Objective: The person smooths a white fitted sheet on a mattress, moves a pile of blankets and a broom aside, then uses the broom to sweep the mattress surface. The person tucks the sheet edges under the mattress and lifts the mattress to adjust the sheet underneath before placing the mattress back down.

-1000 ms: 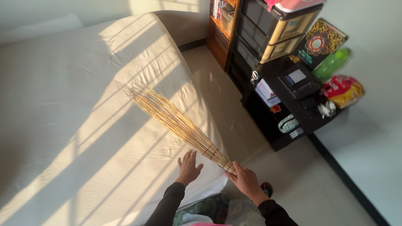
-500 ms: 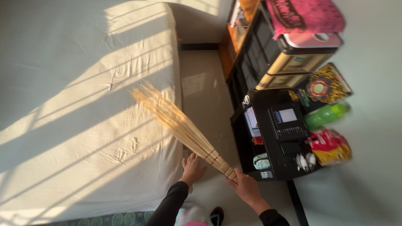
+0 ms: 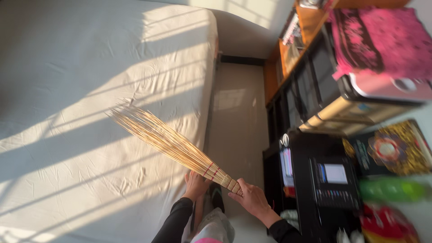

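My right hand [image 3: 250,198] grips the bound end of a stick broom [image 3: 166,141] whose thin pale bristles fan out up and left over a bed with a white sheet [image 3: 90,81]. My left hand [image 3: 195,184] lies flat with fingers apart at the bed's right edge, just under the broom's red-banded neck. Both arms wear dark sleeves.
A narrow strip of pale floor [image 3: 236,117] runs between the bed and the furniture on the right. There stand an orange-brown bookshelf [image 3: 292,40], dark drawers topped by a pink cloth [image 3: 387,40], and a black stand [image 3: 315,180] with a green bottle [image 3: 391,190] and a red bag [image 3: 389,227].
The view has swung so the bed fills the left and the furniture looms closer. The broom's bristles have swept leftward over the sheet. My left hand has slid to the bed's edge.
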